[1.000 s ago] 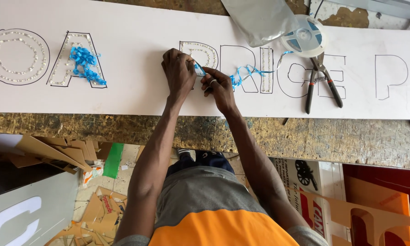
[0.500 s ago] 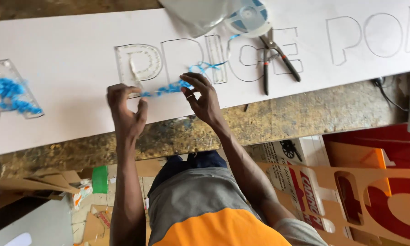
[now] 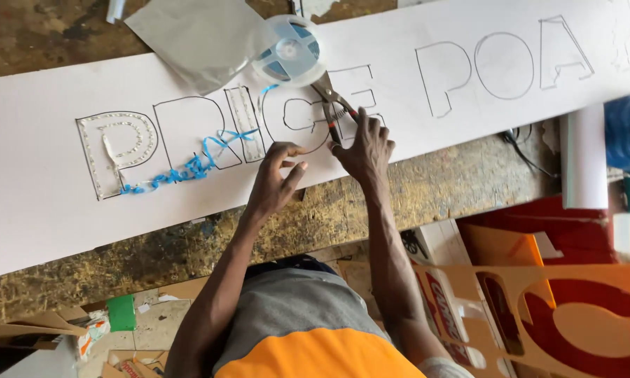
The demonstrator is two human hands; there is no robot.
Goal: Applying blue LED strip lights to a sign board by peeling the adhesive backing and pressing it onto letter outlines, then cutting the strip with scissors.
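Right hand grips pliers on the white outlined-letter sign board; left hand hovers half-open, empty.

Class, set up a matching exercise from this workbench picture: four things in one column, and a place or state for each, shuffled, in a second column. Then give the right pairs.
Things:
1. pliers
2. blue ribbon
3. reel
4. grey sheet

Places or states:
A. trailing loose across the outlined letters
B. lying past the board's far edge, beside the reel
C. under the right hand
D. round, at the white board's far edge

Pairs: 1-C, 2-A, 3-D, 4-B
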